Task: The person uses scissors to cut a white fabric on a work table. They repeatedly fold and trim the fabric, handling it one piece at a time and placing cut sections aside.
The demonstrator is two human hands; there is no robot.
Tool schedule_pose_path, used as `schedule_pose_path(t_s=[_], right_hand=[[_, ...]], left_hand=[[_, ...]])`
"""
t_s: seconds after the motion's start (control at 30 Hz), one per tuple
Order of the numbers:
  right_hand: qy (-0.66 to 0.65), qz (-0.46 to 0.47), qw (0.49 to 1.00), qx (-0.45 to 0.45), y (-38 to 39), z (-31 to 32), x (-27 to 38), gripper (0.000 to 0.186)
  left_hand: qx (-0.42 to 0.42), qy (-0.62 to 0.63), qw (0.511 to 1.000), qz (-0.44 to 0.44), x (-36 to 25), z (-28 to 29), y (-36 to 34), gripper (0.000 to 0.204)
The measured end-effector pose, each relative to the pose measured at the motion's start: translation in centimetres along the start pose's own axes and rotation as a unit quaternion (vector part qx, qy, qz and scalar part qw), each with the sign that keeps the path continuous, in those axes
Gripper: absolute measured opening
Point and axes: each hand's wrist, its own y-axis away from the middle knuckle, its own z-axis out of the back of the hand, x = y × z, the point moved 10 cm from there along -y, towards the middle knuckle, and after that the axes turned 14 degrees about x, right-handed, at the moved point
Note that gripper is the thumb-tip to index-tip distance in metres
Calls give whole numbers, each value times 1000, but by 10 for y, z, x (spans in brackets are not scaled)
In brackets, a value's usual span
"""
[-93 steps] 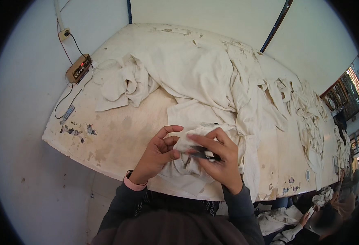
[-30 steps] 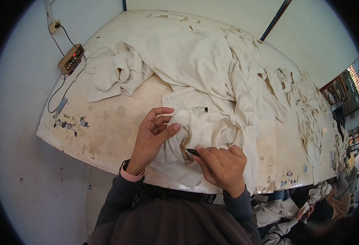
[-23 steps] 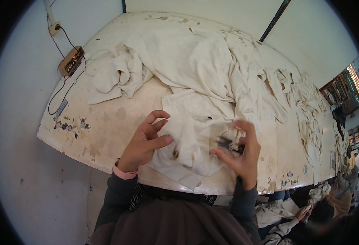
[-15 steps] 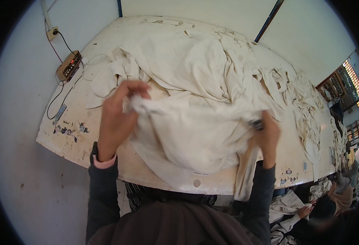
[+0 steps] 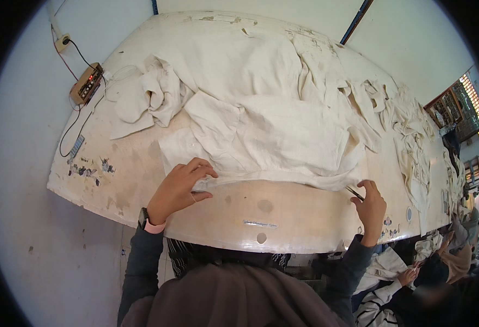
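A cream cloth garment (image 5: 277,133) lies spread in front of me, its near edge running across the table. My left hand (image 5: 184,185) is at the left end of that edge, thumb and fingers apart, with the cloth beside the fingertips. Beyond the garment's right corner, my right hand (image 5: 370,208) is curled around slim dark snips (image 5: 354,193), whose points reach toward the cloth. Most of the snips is hidden in the palm.
More cream cloth (image 5: 239,60) is heaped behind, with further pieces (image 5: 408,141) along the right. A brown box with red lights (image 5: 87,83) and a remote control (image 5: 77,146) are at the table's left (image 5: 125,191). Another person's hand (image 5: 408,275) handles cloth at lower right.
The garment, lifted and blurred between both hands before, now lies flat farther from me. My left hand has let go of its edge. My right hand has moved down and slightly right.
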Motion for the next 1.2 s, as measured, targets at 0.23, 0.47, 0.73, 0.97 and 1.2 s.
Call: schedule_pose_path(t_s=[0.23, 0.47, 0.73, 0.97, 1.2], right_hand=[[-293, 55, 949, -103, -4, -1, 37, 20], [-283, 282, 916, 45, -5, -44, 200, 44], [-504, 108, 855, -51, -7, -57, 129, 22], [-307, 184, 930, -77, 14, -48, 139, 30], [-328, 187, 926, 1, -1, -53, 154, 18]], left_hand=[[-82, -108, 991, -19, -20, 7, -4, 39], [-31, -116, 993, 6, -13, -26, -15, 26], [-123, 76, 986, 81, 4, 1, 1, 25], [-115, 105, 988, 12, -13, 5, -30, 28], [-41, -19, 984, -172, -81, -59, -74, 62]])
